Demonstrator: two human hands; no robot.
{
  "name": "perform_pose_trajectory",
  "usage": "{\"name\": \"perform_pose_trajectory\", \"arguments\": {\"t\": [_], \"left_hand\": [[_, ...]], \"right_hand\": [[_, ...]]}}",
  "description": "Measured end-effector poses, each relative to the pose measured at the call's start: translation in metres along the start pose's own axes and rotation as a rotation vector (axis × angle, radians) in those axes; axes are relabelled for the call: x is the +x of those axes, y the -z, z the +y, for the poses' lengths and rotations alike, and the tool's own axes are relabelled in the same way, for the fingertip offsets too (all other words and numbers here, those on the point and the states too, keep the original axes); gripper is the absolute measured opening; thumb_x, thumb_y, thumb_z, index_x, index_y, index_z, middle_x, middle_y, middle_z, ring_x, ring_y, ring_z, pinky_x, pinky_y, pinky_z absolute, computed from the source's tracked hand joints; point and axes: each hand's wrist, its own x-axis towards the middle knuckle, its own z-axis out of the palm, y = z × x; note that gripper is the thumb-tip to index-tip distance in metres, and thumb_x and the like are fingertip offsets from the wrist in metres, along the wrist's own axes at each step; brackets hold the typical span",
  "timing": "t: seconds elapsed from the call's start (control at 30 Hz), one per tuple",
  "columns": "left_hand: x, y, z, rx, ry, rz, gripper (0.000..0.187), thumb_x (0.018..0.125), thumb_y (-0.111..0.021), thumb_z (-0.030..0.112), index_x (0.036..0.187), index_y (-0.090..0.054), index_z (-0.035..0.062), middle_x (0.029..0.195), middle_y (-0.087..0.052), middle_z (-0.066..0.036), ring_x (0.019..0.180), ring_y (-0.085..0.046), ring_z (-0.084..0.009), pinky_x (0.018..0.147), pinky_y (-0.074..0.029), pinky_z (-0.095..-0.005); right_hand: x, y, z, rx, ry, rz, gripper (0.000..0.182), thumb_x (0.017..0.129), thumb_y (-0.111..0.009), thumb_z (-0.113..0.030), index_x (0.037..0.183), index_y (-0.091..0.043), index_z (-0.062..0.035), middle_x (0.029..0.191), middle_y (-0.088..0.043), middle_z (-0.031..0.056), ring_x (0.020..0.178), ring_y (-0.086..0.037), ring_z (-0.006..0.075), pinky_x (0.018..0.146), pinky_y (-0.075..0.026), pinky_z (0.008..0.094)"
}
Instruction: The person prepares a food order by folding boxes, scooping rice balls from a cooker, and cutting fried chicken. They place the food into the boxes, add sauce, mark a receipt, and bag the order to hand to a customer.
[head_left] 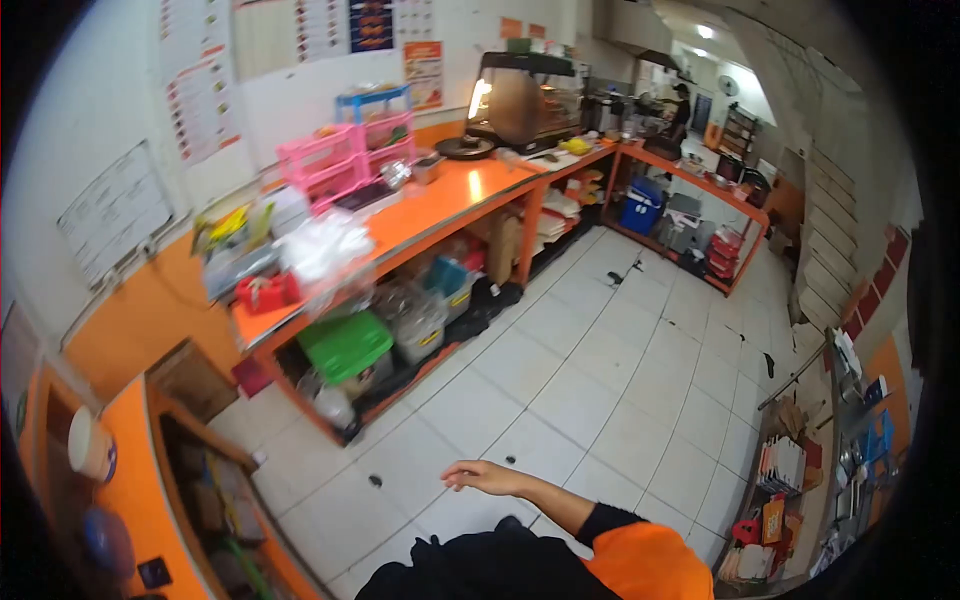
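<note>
My right hand reaches out over the white tiled floor at the bottom middle, its arm coming from an orange and black sleeve. It holds nothing, and its fingers are apart and slightly bent. My left hand is out of view. Nearest to the hand are small dark spots on the tiles. Beyond it runs an orange counter with a white plastic bag, pink baskets and a glass display case.
An orange counter with a white tub stands at the lower left. Shelves on the right hold stacked boxes. A green-lidded bin sits under the long counter. At the back, a person in dark clothes stands near another counter.
</note>
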Motion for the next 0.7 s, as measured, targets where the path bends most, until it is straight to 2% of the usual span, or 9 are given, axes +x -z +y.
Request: {"name": "perform_pose_trajectory", "arguments": {"t": [0.1,0.13,0.2,0.23,0.33,0.37,0.4,0.57,0.7], "left_hand": [[-0.122,-0.149,0.097,-0.707,0.58,-0.533,0.028,0.096,-0.043,0.014,0.103,-0.063,-0.0048,0.076,-0.06,-0.007,0.067,-0.056,-0.0156,0.064,-0.048,-0.0314],[-0.158,-0.175,0.165,-0.564,0.279,-0.739,0.029,0.096,-0.049,0.021,0.097,-0.066,-0.002,0.072,-0.058,-0.005,0.063,-0.053,-0.0156,0.065,-0.045,-0.0321],[-0.181,-0.204,0.32,-0.593,0.121,-1.114,0.037,0.099,-0.045,0.021,0.074,-0.06,-0.0029,0.067,-0.059,-0.007,0.062,-0.055,-0.0152,0.06,-0.041,-0.0283],[-0.211,-0.236,0.343,-0.636,0.169,-1.197,0.038,0.098,-0.047,0.022,0.073,-0.061,-0.0032,0.066,-0.06,-0.008,0.064,-0.058,-0.0139,0.06,-0.042,-0.0276],[-0.271,-0.286,0.437,-0.735,0.129,-1.358,0.038,0.097,-0.05,0.022,0.072,-0.061,-0.0037,0.067,-0.062,-0.008,0.065,-0.059,-0.0129,0.063,-0.044,-0.0268],[-0.298,-0.307,0.448,-0.745,0.156,-1.396,0.035,0.095,-0.052,0.021,0.072,-0.061,-0.0036,0.068,-0.063,-0.007,0.065,-0.06,-0.013,0.065,-0.046,-0.027],[-0.319,-0.323,0.46,-0.707,0.047,-1.429,0.03,0.094,-0.053,0.018,0.075,-0.063,-0.0032,0.07,-0.065,-0.008,0.065,-0.061,-0.0134,0.064,-0.047,-0.0272],[-0.448,-0.446,0.511,-0.574,0.095,-1.632,0.021,0.088,-0.061,0.018,0.082,-0.064,-0.0022,0.077,-0.067,-0.012,0.071,-0.065,-0.0175,0.065,-0.05,-0.0283],[-0.568,-0.582,0.599,-0.56,-0.2,-1.573,0.015,0.087,-0.06,0.015,0.088,-0.065,0.0016,0.089,-0.066,-0.016,0.084,-0.065,-0.0272,0.069,-0.051,-0.0349]], "right_hand": [[-0.042,0.091,0.025,0.09,0.098,0.26,0.032,0.096,-0.052,-0.024,0.119,-0.056,-0.0023,0.108,-0.062,0.0081,0.098,-0.059,0.0158,0.088,-0.046,0.0297],[-0.057,0.116,0.021,0.103,0.105,0.346,0.032,0.095,-0.053,-0.024,0.119,-0.056,-0.0031,0.106,-0.063,0.0077,0.095,-0.06,0.0155,0.087,-0.047,0.0296],[-0.091,0.163,0.002,0.125,0.121,0.353,0.031,0.096,-0.052,-0.024,0.118,-0.057,-0.0025,0.105,-0.063,0.0083,0.095,-0.06,0.0153,0.087,-0.047,0.0296],[-0.104,0.189,-0.005,0.134,0.129,0.355,0.03,0.096,-0.052,-0.023,0.118,-0.057,-0.0022,0.104,-0.063,0.0086,0.095,-0.06,0.0151,0.087,-0.047,0.0296],[-0.126,0.285,-0.005,0.102,0.071,0.421,0.03,0.098,-0.048,-0.022,0.117,-0.057,-0.0001,0.105,-0.063,0.0096,0.101,-0.059,0.0166,0.092,-0.044,0.0312],[-0.129,0.318,0.001,0.088,0.071,0.51,0.03,0.098,-0.048,-0.022,0.117,-0.057,-0.0002,0.104,-0.063,0.0092,0.101,-0.059,0.0164,0.092,-0.044,0.0306],[-0.13,0.351,0.009,0.078,0.078,0.6,0.029,0.098,-0.048,-0.022,0.116,-0.057,-0.0004,0.102,-0.064,0.0088,0.1,-0.059,0.0163,0.091,-0.044,0.03],[-0.137,0.515,0.057,0.134,0.046,0.884,0.03,0.097,-0.049,-0.025,0.112,-0.059,-0.0014,0.099,-0.066,0.0075,0.095,-0.062,0.0161,0.081,-0.046,0.0284],[-0.15,0.619,0.109,0.292,-0.217,1.139,0.029,0.095,-0.052,-0.023,0.11,-0.06,0.0004,0.098,-0.067,0.0091,0.09,-0.064,0.02,0.08,-0.05,0.0327]]}}
